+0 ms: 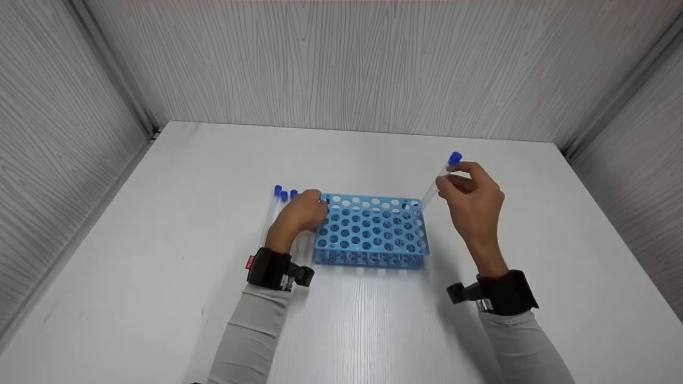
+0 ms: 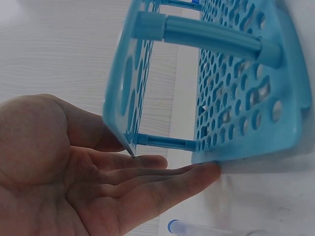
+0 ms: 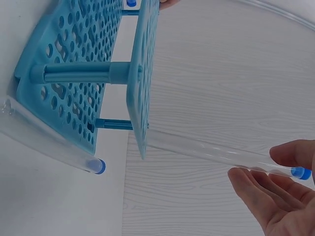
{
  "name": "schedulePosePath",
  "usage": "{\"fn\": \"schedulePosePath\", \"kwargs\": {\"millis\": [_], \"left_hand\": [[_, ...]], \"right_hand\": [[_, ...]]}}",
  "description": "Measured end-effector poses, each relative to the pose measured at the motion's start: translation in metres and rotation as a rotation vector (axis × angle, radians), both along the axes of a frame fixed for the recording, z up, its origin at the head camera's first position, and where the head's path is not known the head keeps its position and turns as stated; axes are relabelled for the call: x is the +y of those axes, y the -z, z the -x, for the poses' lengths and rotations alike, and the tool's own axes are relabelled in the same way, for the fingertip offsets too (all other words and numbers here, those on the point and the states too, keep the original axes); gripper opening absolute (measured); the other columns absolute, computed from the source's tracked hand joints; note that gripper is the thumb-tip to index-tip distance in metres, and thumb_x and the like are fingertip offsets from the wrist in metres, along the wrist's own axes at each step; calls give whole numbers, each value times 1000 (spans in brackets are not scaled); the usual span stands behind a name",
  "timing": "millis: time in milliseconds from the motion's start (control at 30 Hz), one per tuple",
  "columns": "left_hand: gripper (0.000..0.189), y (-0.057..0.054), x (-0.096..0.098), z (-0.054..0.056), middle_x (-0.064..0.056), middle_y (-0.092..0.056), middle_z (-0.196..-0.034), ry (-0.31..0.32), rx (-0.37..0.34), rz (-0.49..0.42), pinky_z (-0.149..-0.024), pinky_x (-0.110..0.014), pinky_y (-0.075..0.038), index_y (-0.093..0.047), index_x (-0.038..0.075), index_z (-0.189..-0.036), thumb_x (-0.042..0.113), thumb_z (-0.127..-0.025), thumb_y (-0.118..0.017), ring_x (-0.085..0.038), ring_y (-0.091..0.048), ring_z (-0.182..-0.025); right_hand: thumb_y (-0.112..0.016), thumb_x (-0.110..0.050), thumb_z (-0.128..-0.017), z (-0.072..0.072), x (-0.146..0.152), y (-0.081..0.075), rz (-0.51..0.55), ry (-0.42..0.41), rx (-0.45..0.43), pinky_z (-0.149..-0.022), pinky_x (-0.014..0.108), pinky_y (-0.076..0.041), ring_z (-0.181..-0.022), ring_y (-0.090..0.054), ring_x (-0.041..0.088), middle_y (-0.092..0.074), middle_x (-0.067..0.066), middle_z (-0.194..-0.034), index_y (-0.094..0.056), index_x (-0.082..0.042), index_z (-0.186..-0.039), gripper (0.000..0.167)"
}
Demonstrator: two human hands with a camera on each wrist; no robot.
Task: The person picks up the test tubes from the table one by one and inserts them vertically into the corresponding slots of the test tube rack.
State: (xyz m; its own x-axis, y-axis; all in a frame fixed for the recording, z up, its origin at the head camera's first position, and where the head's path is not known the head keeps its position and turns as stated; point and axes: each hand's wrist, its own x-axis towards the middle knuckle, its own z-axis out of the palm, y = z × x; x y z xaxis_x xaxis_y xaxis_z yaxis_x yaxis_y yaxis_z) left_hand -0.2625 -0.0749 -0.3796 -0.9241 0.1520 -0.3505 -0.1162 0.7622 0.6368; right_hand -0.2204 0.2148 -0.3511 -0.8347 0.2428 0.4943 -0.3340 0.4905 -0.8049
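A blue test tube rack [image 1: 368,256] with rows of round holes stands on the table. My left hand [image 1: 300,214] holds its back left corner; in the left wrist view, the thumb lies against the top plate and the fingers [image 2: 152,196] along the rack's end. Between thumb and fingertips, my right hand [image 1: 476,205] pinches a clear test tube [image 3: 202,148] near its blue cap [image 1: 454,158]. That tube leans, cap up and to the right, its lower end at the top plate by the back right corner.
Several blue-capped tubes [image 1: 278,190] lie left of the rack, partly hidden by my left hand. Another capped tube [image 3: 54,140] lies beside the rack's right end. Pale wood-grain panels [image 1: 347,69] stand behind and on both sides of the white table [image 1: 213,154].
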Motion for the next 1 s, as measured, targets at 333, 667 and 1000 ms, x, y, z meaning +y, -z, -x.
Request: {"fn": "schedulePosePath", "kwargs": {"millis": [333, 667, 1000], "left_hand": [[51, 0, -2, -2, -19, -51, -144, 5, 17, -12, -101, -44, -44, -37, -1, -153, 23, -108, -32, -32, -52, -121], [52, 1, -1, -1, -19, -49, -149, 0, -6, -12, -104, -45, -44, -36, -1, -153, 24, -108, -32, -32, -51, -124], [52, 1, 0, 1, -19, -50, -146, -3, -10, -16, -100, -43, -46, -35, -1, -154, 23, -108, -31, -32, -52, -123]], "right_hand": [[-71, -21, -93, 0, -1, 1, -37, -7, -72, -80, 27, -59, -83, -75, 9, -78, 7, -99, -72, -7, -113, 24], [-68, -24, -96, 0, 0, 4, -85, -35, -181, -86, 40, -59, -91, -76, 23, -77, 11, -106, -70, -7, -115, 26], [-68, -21, -95, 1, 0, 4, -104, -55, -206, -82, 34, -60, -91, -76, 25, -77, 12, -106, -71, -7, -115, 25]]}}
